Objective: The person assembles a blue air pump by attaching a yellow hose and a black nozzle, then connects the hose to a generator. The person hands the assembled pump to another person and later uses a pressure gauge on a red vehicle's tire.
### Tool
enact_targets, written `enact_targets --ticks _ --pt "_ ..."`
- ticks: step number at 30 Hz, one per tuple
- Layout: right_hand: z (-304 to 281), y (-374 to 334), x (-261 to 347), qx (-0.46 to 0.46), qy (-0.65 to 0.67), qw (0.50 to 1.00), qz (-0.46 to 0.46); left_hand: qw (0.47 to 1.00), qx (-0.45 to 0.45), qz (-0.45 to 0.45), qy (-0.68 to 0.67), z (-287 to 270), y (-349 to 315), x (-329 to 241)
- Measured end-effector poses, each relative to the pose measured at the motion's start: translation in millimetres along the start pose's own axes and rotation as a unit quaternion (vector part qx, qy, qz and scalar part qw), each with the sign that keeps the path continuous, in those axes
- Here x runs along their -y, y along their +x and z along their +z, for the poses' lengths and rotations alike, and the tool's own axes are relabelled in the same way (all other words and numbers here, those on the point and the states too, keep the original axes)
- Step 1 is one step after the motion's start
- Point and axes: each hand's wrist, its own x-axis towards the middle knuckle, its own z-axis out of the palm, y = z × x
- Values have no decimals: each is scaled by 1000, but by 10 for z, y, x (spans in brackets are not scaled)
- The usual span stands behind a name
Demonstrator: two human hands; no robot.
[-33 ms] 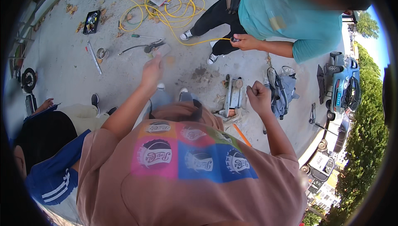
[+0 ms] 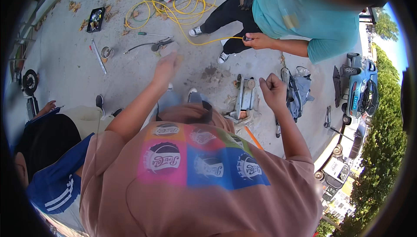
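My left hand [image 2: 167,67] is held out over the concrete, smeared by motion. A pale blurred patch [image 2: 169,49] shows just past its fingers; I cannot tell whether it is held. Beyond it on the ground lie a black hose with a dark fitting [image 2: 160,44] and a green-handled rod [image 2: 154,34]. My right hand [image 2: 274,90] is raised with its fingers curled closed; anything inside is hidden. Left of it on the ground sits a floor jack [image 2: 246,98], apart from the hand. Dark and grey-blue cloth [image 2: 299,91] lies to its right.
A person in a teal shirt [image 2: 295,15] stands ahead, holding the yellow hose's end [image 2: 246,38]. Hose coils [image 2: 191,9] spread behind. Further left are a black parts tray [image 2: 95,19], a metal can [image 2: 107,52] and a straight bar [image 2: 99,57]. Another person [image 2: 47,148] is close on my left.
My left hand has shifted slightly right and away from me, still blurred. My right hand has risen a little, still closed. The view has tilted slightly.
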Motion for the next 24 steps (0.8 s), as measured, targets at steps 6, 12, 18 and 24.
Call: enact_targets --ticks 6,12,18,24 --pt "440 436 39 122 2 992 35 995 80 -59 -14 348 27 71" --pt "749 -78 -492 217 -29 974 54 988 -67 -136 -26 -334 -72 658" --pt "1169 7 -485 228 27 973 17 969 -135 -162 -131 -299 -298 658" --pt "1533 244 -245 274 39 961 -27 962 -157 -135 -176 -403 -363 584"
